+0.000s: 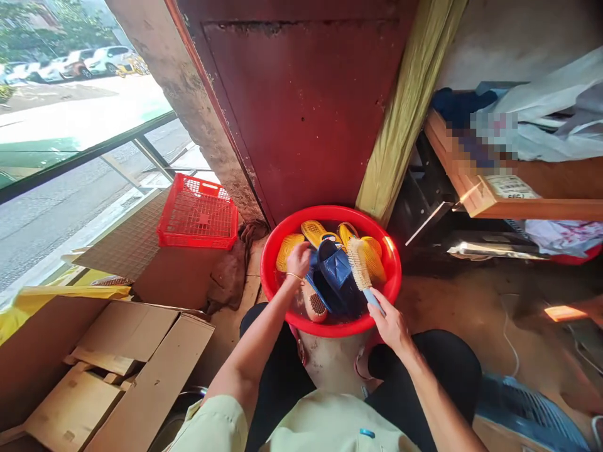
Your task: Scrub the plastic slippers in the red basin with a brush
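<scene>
A round red basin (394,285) full of slippers stands on the floor between my knees. My right hand (391,323) is closed round the light-blue handle of a scrub brush (360,267), its pale bristles over the right side of the basin. My left hand (298,259), wearing a thin bracelet, has its fingers curled at the left edge of a dark blue slipper (336,273); the fingertips are partly hidden. Several yellow slippers (311,232) lie along the basin's back and sides. A beige slipper (315,302) with a brown patterned patch lies near the front left.
A dark red door (306,119) rises behind the basin, with a yellowish curtain (409,107) beside it. At left are a red plastic crate (198,216) and an open cardboard box (155,376). A wooden shelf (541,207) holds bags at right; a blue fan (527,411) lies at lower right.
</scene>
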`<action>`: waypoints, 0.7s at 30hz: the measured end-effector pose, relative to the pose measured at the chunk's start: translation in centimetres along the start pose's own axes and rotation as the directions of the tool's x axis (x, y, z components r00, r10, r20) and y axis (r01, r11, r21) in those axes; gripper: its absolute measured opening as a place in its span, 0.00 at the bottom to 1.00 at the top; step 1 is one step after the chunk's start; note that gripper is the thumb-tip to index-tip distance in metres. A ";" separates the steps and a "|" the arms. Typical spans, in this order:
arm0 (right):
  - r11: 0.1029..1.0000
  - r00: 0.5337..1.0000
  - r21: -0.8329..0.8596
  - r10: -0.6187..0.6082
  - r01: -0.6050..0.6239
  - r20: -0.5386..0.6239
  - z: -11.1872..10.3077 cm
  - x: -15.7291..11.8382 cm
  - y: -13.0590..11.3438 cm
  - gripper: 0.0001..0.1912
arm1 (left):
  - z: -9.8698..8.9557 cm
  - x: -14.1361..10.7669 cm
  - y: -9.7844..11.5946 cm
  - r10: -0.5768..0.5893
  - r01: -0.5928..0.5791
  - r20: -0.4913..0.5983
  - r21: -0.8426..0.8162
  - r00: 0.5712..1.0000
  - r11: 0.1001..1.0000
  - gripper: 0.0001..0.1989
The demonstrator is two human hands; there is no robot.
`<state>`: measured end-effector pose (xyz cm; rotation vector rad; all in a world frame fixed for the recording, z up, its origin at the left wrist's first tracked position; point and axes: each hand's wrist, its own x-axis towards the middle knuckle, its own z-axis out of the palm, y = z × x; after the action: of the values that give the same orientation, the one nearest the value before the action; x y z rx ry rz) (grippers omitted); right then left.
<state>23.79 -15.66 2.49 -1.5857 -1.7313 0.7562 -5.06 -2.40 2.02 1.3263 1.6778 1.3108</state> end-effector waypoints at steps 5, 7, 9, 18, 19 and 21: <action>0.982 0.948 0.041 -0.190 0.186 0.253 3.5 -0.1 -4.6 0.25 | -6.0 2.5 -5.5 -0.197 0.198 -0.069 0.597 0.978 0.777 0.28; 0.978 0.899 -0.030 -0.180 0.209 0.400 5.4 0.3 -6.2 0.25 | -5.6 2.9 -6.8 -0.237 0.193 -0.025 0.665 0.971 0.722 0.32; 0.962 0.879 -0.172 -0.109 0.210 0.465 6.7 1.0 -6.7 0.25 | -4.8 3.2 -7.4 -0.270 0.198 -0.010 0.703 0.963 0.683 0.36; 0.814 0.953 -0.551 -0.009 0.183 0.304 4.0 2.2 -2.2 0.27 | -4.4 3.5 -8.5 -0.396 0.251 0.052 0.696 0.917 0.672 0.51; 0.813 0.956 -0.555 -0.006 0.176 0.295 4.0 2.0 -1.9 0.27 | -4.3 3.4 -8.5 -0.392 0.258 0.040 0.691 0.919 0.676 0.52; 0.814 0.958 -0.559 0.010 0.159 0.287 4.4 1.7 -1.7 0.27 | -4.0 3.3 -8.1 -0.388 0.270 0.027 0.673 0.921 0.689 0.51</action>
<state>19.21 -14.05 1.29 -1.8450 -2.3843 0.4384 -12.32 -0.54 -4.07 1.3505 2.2323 0.3626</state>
